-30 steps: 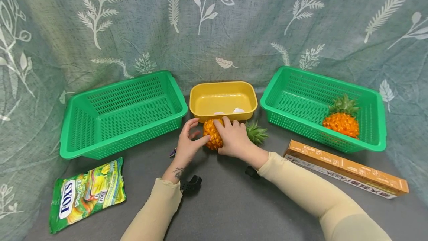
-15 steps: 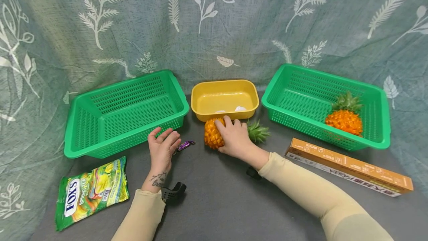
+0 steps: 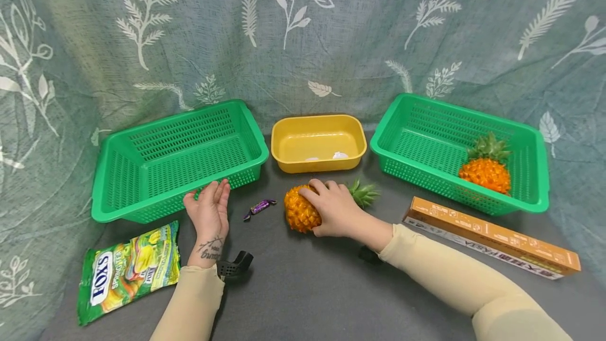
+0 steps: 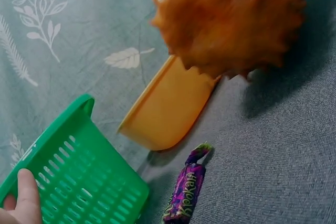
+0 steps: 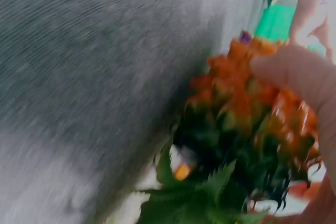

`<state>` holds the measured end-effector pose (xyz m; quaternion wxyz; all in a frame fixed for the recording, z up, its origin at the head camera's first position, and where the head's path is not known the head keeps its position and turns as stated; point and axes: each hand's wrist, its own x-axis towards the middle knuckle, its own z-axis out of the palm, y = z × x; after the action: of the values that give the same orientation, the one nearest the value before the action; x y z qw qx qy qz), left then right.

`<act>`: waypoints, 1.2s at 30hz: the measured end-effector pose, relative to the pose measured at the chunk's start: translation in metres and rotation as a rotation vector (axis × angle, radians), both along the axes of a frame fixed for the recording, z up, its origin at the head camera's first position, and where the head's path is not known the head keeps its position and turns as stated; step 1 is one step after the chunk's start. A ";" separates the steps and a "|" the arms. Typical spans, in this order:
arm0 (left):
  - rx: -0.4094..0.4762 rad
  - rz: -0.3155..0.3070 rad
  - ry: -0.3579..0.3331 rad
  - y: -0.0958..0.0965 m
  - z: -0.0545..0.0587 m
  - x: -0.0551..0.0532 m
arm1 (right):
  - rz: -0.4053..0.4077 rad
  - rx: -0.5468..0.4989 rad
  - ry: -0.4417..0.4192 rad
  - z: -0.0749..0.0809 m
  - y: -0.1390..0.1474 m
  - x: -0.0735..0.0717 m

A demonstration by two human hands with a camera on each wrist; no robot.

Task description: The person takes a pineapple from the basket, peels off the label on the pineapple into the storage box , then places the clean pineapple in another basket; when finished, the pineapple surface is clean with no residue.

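Note:
My right hand (image 3: 336,209) grips an orange pineapple (image 3: 300,210), its green leaf crown (image 3: 363,192) pointing right, in front of the yellow container. In the right wrist view the thumb lies along the spiky orange pineapple (image 5: 241,87). The left hand (image 3: 210,214) is at the front wall of the left green basket (image 3: 227,177), with loosely bent fingers and nothing held; the left wrist view has fingertips (image 4: 27,187) right at that basket's rim. Between the hands lies a purple wrapped candy (image 3: 260,207), lettered in the left wrist view.
The yellow container (image 3: 319,165) holds small white pieces. A second orange pineapple (image 3: 486,173) lies in the right green basket (image 3: 412,171). An orange pasta box (image 3: 492,236) sits in front of it. At left is a green FOX'S candy bag (image 3: 130,272). A patterned curtain hangs behind.
My left hand has left the pineapple's side and moved left to the green basket, uncovering the purple candy. The right hand has drawn the pineapple slightly nearer, away from the yellow container.

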<state>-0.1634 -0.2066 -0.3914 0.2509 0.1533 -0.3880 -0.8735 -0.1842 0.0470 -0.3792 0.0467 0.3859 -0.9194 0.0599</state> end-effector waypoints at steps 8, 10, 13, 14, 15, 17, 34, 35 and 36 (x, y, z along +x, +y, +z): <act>0.029 0.010 -0.063 -0.009 -0.002 -0.001 | 0.285 0.033 -0.032 0.007 0.017 -0.013; 0.044 0.031 -0.076 -0.010 -0.003 -0.001 | 0.346 0.043 -0.058 0.011 0.020 -0.017; 0.068 0.070 -0.095 -0.011 -0.002 -0.002 | 0.397 0.070 -0.094 0.017 0.025 -0.019; 0.069 0.078 -0.100 -0.012 -0.002 -0.003 | 0.405 0.080 -0.101 0.019 0.026 -0.020; 0.072 0.085 -0.101 -0.012 -0.001 -0.003 | 0.408 0.092 -0.106 0.021 0.026 -0.020; 0.071 0.087 -0.103 -0.013 0.000 -0.003 | 0.401 0.129 -0.119 0.024 0.027 -0.019; 0.147 0.054 0.000 -0.014 -0.001 -0.001 | -0.219 0.165 -0.122 0.031 -0.010 0.028; 0.156 0.056 0.019 -0.014 -0.002 -0.001 | -0.259 0.169 -0.136 0.029 -0.012 0.030; 0.163 0.059 0.038 -0.014 -0.003 -0.002 | -0.285 0.173 -0.155 0.027 -0.013 0.031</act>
<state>-0.1650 -0.2205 -0.3942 0.2705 0.1682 -0.3062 -0.8971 -0.1532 0.0339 -0.3520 -0.0498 0.2483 -0.9674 0.0031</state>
